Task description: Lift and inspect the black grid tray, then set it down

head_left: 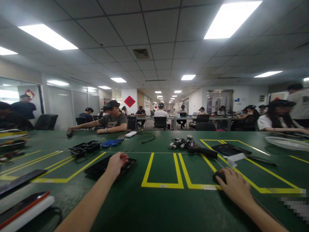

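My left hand (117, 164) is over a flat black ribbed tray (96, 167) on the green table, its fingers curled toward the right; what they hold, if anything, is hidden. Farther right, my right hand (234, 185) rests on a small black object (219, 176), with thumb and fingers around it. Beyond that hand lies a black curved tool (205, 152), beside a cluster of dark and silver cylindrical parts (178, 143). A white piece of paper (234, 159) sits just past the right hand.
Yellow tape (161, 185) marks rectangles on the green table (154, 209). Black bins (84, 148) and blue gloves (111, 143) stand at left. A red-edged white device (31, 209) is near left. A flat black panel (230, 149) lies at right. A person (113, 120) sits across the table.
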Demonstrator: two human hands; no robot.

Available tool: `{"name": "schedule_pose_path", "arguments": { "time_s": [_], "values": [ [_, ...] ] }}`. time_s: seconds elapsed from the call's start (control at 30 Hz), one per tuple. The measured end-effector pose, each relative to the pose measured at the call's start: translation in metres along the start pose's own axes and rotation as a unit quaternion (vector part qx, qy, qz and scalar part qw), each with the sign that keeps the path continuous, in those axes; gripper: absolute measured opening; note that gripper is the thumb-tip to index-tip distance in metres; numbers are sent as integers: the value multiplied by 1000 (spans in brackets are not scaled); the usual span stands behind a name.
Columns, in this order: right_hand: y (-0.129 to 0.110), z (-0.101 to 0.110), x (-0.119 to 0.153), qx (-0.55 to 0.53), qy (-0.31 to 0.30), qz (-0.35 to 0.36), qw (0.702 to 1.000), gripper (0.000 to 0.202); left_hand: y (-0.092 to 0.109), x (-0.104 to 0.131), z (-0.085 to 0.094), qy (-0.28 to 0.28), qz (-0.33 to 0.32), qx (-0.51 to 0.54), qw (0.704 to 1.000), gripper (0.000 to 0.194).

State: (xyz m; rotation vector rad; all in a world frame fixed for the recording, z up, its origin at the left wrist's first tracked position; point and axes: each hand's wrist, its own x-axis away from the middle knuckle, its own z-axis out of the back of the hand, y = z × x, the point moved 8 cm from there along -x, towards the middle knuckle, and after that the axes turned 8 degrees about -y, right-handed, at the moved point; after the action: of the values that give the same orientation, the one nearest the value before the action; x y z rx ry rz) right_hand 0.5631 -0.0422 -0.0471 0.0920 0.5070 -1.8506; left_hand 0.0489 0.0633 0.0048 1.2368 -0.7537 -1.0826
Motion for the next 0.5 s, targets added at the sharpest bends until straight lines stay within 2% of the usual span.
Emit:
{"name": "schedule_pose_path", "arguments": {
  "time_s": [0.1, 0.2, 0.33, 0.5],
  "values": [
    [0, -1, 1, 5, -10, -5, 1000, 38, 2, -15, 46, 20, 16, -137, 990, 28],
    [-2, -2, 1, 8, -24, -4, 1000, 37, -6, -20, 72, 17, 20, -282, 959, 21],
    [4, -5, 0, 15, -50, -32, 998, 39, -18, -21, 68, -21, 18, -412, 911, 19],
    [9, -6, 0, 28, -80, -36, 996, 37, -17, -15, 55, -52, -1, -480, 876, 21]
  ]
}}
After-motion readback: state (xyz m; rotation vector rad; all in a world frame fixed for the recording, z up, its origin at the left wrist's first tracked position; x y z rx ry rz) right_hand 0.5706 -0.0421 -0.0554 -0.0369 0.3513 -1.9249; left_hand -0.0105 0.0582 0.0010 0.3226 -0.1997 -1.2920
